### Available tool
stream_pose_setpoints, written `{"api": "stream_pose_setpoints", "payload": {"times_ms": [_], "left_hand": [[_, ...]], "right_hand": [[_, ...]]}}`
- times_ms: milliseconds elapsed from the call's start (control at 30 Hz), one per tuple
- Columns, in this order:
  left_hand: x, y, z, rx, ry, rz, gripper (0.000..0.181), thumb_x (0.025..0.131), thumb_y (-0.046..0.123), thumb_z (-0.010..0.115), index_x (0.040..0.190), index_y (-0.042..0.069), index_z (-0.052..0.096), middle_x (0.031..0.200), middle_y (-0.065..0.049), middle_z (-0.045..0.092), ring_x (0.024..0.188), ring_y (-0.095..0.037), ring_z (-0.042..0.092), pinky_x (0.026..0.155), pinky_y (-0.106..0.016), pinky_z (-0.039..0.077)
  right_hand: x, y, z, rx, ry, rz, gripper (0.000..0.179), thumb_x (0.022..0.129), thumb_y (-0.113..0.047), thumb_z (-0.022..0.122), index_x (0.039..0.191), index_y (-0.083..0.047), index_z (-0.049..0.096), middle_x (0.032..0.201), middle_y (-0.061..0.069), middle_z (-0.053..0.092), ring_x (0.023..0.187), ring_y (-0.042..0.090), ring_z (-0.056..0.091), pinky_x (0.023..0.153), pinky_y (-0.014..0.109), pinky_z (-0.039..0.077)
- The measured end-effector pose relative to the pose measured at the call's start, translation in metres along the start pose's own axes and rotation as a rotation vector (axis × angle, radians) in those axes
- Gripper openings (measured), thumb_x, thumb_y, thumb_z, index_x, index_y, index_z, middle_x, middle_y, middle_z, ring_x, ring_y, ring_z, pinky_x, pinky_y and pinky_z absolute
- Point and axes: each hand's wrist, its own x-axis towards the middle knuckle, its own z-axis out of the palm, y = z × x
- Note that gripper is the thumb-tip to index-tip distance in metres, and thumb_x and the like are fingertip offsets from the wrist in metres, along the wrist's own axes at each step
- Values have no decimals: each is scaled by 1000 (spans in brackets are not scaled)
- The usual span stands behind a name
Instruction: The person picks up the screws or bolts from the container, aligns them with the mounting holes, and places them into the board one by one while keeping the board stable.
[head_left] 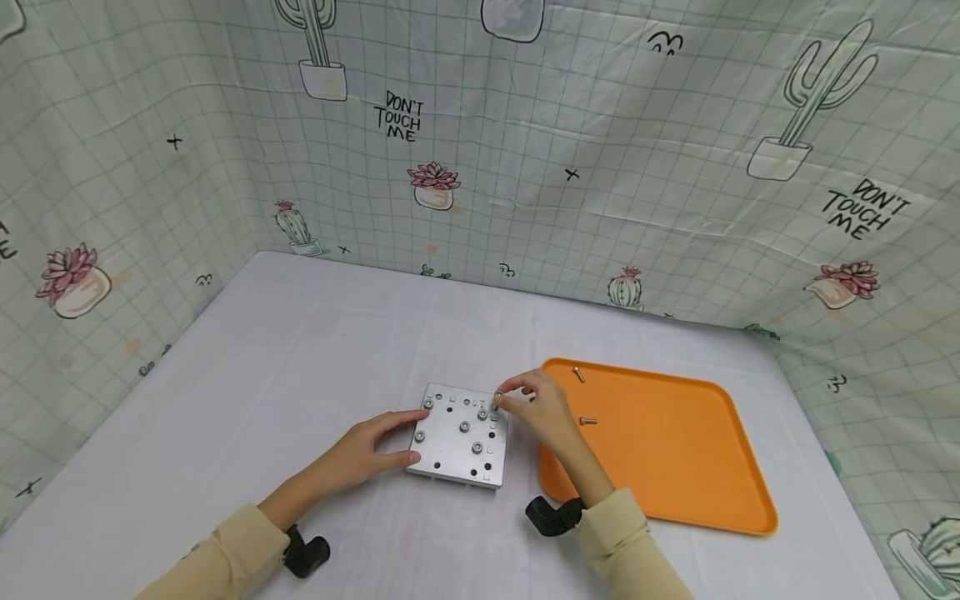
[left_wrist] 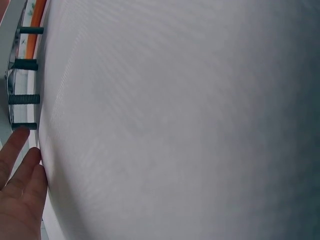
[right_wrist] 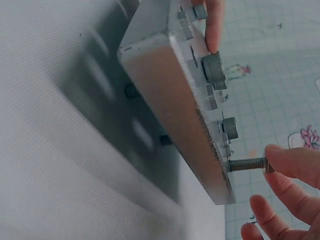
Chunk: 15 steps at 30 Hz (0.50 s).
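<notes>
A silver metal plate [head_left: 452, 454] with several holes sits on the table, with several socket-head bolts [head_left: 464, 427] standing in it. Under the plate, their threaded shanks [left_wrist: 24, 99] protrude in the left wrist view. My right hand [head_left: 543, 410] pinches the head of another bolt [right_wrist: 247, 164] between thumb and fingertip, upright over the plate's far right corner, its threaded end right at the plate's face. My left hand [head_left: 369, 447] rests against the plate's left edge, thumb near the front and fingers farther back, held fairly straight.
An orange tray [head_left: 667, 450] lies to the right of the plate, partly beneath my right forearm. Two loose bolts, a far one [head_left: 578, 374] and a nearer one [head_left: 588, 421], lie in its left part. Patterned cloth [head_left: 517, 150] hangs behind the white table.
</notes>
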Motion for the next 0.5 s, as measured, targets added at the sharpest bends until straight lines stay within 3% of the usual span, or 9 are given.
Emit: {"api": "stream_pose_setpoints", "payload": {"times_ms": [500], "left_hand": [[0,2,1,11,5,12,56,82,32,70,133,18,52,140,-4,49,134,-28,37,110,-47,30]], "right_hand": [[0,6,4,-8,-31,12,11,78,-18,73,86,-11,72,100,9,61,97,27,52,79,37,44]]}}
